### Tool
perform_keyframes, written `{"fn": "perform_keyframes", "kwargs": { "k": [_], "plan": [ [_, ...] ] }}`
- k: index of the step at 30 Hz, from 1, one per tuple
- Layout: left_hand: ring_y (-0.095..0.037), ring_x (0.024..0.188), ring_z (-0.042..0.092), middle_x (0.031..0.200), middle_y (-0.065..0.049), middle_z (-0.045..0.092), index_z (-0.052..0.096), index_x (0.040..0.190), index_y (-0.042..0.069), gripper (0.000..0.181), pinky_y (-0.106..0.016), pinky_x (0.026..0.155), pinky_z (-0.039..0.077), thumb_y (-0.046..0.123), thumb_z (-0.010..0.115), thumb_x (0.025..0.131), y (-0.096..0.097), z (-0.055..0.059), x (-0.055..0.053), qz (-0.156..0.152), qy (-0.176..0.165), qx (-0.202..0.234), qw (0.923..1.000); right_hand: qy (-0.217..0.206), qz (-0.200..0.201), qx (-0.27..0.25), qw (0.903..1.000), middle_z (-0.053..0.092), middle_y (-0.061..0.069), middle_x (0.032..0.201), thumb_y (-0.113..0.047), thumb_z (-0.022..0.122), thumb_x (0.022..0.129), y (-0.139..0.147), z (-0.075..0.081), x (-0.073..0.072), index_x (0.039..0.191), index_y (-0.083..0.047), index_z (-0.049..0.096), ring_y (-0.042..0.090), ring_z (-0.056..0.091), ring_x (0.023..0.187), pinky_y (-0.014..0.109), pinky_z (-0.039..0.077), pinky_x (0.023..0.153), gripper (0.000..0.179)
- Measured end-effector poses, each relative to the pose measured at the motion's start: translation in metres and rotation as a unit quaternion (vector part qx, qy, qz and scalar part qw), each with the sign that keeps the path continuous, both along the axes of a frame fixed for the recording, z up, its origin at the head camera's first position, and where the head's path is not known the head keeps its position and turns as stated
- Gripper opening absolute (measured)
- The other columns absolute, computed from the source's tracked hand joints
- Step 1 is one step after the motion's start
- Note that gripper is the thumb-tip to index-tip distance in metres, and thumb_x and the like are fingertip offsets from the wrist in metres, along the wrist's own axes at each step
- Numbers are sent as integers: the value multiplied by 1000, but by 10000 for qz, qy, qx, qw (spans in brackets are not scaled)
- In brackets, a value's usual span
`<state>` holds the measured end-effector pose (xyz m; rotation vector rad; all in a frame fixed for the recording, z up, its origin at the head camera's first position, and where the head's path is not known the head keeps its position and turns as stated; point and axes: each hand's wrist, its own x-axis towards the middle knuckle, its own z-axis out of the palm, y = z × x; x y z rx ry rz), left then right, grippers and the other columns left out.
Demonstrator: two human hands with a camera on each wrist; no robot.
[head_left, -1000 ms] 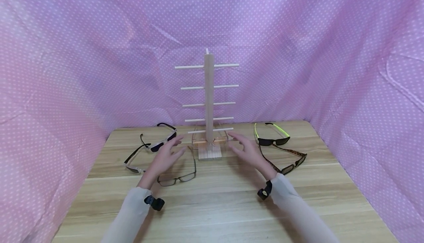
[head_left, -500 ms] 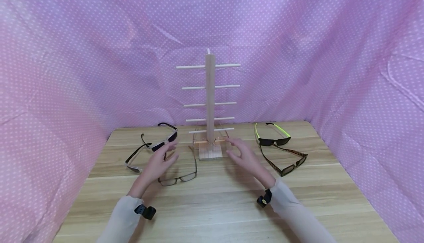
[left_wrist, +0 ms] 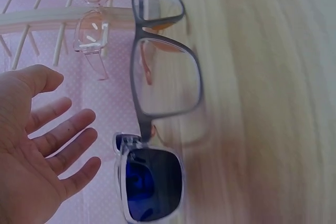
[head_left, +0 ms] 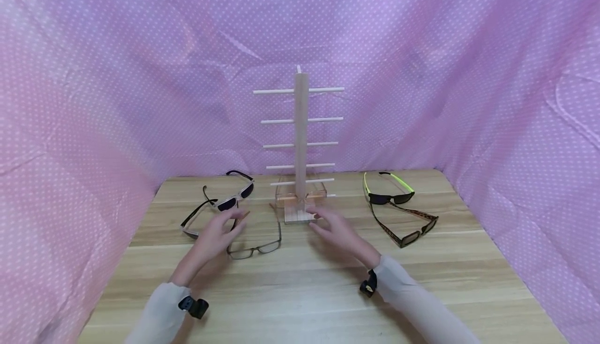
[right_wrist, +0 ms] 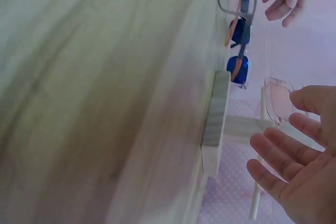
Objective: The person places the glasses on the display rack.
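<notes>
A pale wooden eyeglass stand point(head_left: 301, 130) rises at the back middle of the table. Pink clear-framed glasses point(left_wrist: 93, 30) sit low on it. My right hand point(head_left: 339, 232) hovers by the stand's base point(head_left: 296, 215), fingers spread and holding nothing. My left hand point(head_left: 213, 237), likewise with loose fingers around nothing, is over the left side of the table. Beside it lie grey-framed glasses point(head_left: 254, 251) with their temples unfolded. Sunglasses with clear frames and dark lenses point(head_left: 227, 204) lie behind that hand, and another pair point(head_left: 191, 233) is partly hidden by it.
On the right lie black sunglasses with neon green temples point(head_left: 391, 198), and in front of them tortoiseshell sunglasses point(head_left: 410, 238). Several white pegs point(head_left: 325, 90) stick out sideways from the stand. A pink dotted cloth point(head_left: 422, 73) hangs around the table point(head_left: 300, 297).
Both hands have drawn away from the pink glasses on the stand. The left moved left and back toward the body; the right dropped slightly lower, nearer the base.
</notes>
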<state>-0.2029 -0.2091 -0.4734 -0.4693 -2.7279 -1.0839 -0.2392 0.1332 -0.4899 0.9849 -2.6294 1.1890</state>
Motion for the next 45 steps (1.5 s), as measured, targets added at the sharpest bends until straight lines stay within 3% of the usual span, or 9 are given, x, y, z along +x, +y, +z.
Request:
{"fn": "perform_keyframes", "kwargs": {
  "k": [6,11,16,28,38,45],
  "plan": [
    [-32,118,65,119,-11,73,71,121,7,25,-54,101,52,18,70,98,-11,-1,7,24,-44,-221,9997,-127,170,180,9996,65,13,138,-12,66,98,-10,-5,2,136,-3,61,31,62,126,47,49,109,40],
    [-27,107,70,110,-6,75,73,114,6,22,-51,95,55,9,75,92,-19,-4,10,-45,82,-335,9994,-207,397,256,9987,65,13,137,-13,66,99,-17,-7,4,135,-3,61,32,66,118,47,52,105,38],
    [-22,96,73,103,-6,76,72,114,3,25,-46,89,58,6,76,90,-24,-4,13,-214,-6,-373,9991,-163,564,326,9977,66,13,134,-12,66,98,-24,-7,4,133,-2,62,32,68,112,45,55,101,36],
    [-27,104,70,111,-6,75,74,111,5,30,-50,93,56,11,84,83,-31,-1,20,-197,-60,-788,9967,-287,633,635,9956,64,9,138,-17,64,100,-32,-4,4,136,-6,61,29,67,115,41,54,102,37],
    [-26,100,70,107,-6,74,76,107,6,27,-38,82,61,11,85,83,-34,-5,21,-271,-10,-793,9965,-247,790,799,9934,65,12,137,-16,65,100,-39,-5,3,136,-3,61,28,67,114,41,54,102,39],
    [-12,86,67,91,2,72,76,106,7,25,-32,78,59,12,84,83,-35,-1,23,-245,-526,-842,9948,-420,923,854,9912,65,12,138,-17,63,101,-43,-7,3,137,-3,60,29,66,118,42,52,104,39]
  ]
}}
